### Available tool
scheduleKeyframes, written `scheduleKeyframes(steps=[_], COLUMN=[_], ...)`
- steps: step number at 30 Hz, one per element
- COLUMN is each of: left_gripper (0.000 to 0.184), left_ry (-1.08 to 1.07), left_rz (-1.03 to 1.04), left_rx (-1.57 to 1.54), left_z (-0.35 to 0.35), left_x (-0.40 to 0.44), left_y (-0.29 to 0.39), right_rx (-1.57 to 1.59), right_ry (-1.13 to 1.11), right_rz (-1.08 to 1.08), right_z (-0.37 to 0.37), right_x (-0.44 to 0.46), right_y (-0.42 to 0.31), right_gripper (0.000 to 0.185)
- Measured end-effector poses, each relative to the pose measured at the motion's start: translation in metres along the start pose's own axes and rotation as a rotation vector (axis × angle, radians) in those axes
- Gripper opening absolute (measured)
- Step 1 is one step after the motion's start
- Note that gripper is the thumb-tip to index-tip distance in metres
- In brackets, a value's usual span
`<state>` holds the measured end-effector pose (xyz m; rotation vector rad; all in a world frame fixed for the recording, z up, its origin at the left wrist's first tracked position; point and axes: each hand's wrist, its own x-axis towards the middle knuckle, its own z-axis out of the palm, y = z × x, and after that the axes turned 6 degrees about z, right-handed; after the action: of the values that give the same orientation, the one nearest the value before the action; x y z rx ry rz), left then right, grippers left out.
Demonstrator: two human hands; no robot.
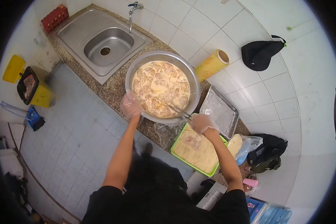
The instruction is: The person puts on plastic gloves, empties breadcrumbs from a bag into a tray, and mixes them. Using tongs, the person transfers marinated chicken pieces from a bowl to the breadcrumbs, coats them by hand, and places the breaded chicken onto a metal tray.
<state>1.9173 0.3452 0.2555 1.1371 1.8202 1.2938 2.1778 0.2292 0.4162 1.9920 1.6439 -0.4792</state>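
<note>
A large metal bowl (195,83) on the counter holds chicken pieces (161,80) in a creamy, pale orange liquid. At the bowl's lower left rim is my left hand (131,106), in a clear plastic glove, closed on the edge. My right hand (201,123), also gloved, grips metal tongs (179,111), whose tips reach into the mixture at the lower right. Below my right hand lies a green tray (174,149) filled with yellowish crumb coating (198,151). A few pieces rest in the coating near its upper middle.
An empty metal tray (222,112) stands right of the bowl, beside a yellow film roll (212,66). The steel sink (110,43) is at upper left. Plastic bags (246,147) and a black bag (265,149) lie at right. A yellow bin (41,93) stands on the floor.
</note>
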Motion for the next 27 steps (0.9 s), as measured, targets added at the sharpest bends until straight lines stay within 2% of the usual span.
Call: scheduleKeyframes(steps=[2,3,6,8,9,12,13,15,17,18,20,23,27], left_gripper=[0.038,0.038,0.039,0.039,0.039,0.040,0.039,0.039,0.039,0.039,0.039,0.038,0.036], left_ry=[0.012,0.019,0.013,0.027,0.030,0.000,-0.009,-0.017,-0.017,-0.017,-0.029,-0.036,-0.047], left_rz=[0.012,0.014,-0.007,0.015,0.027,0.179,0.135,0.046,0.016,-0.001,0.078,0.067,0.072], left_rx=[0.011,0.019,0.069,0.051,0.043,-0.007,0.033,0.112,0.029,-0.014,-0.061,-0.105,-0.025], left_z=[-0.001,-0.004,-0.008,-0.002,0.000,0.003,0.002,-0.001,0.008,0.012,0.013,0.013,0.000], left_x=[-0.001,-0.002,-0.004,-0.003,-0.002,-0.002,-0.003,-0.002,0.002,0.006,0.008,0.003,-0.005], left_y=[0.007,0.011,0.022,0.013,0.006,-0.014,-0.010,0.004,-0.013,-0.022,-0.032,-0.030,-0.001], right_rx=[0.018,0.132,0.250,0.363,0.423,0.317,0.305,0.498,0.590,0.625,0.693,0.812,0.930], right_ry=[0.006,-0.062,0.013,-0.034,-0.059,0.067,0.051,0.024,-0.084,-0.058,-0.007,-0.121,-0.233], right_rz=[-0.086,-0.058,-0.090,-0.009,0.033,-0.017,0.035,0.080,0.108,0.096,0.076,0.215,0.369], right_z=[0.002,-0.020,-0.029,-0.026,-0.020,0.045,0.052,0.047,0.026,0.021,0.015,-0.008,0.012], right_x=[0.000,-0.014,-0.021,-0.014,-0.007,0.049,0.054,0.032,-0.001,-0.020,-0.059,-0.128,-0.180], right_y=[0.004,0.001,0.029,0.042,0.050,0.084,0.091,0.096,0.107,0.115,0.133,0.152,0.178], right_gripper=[0.053,0.054,0.058,0.062,0.064,0.070,0.070,0.069,0.066,0.064,0.060,0.053,0.046])
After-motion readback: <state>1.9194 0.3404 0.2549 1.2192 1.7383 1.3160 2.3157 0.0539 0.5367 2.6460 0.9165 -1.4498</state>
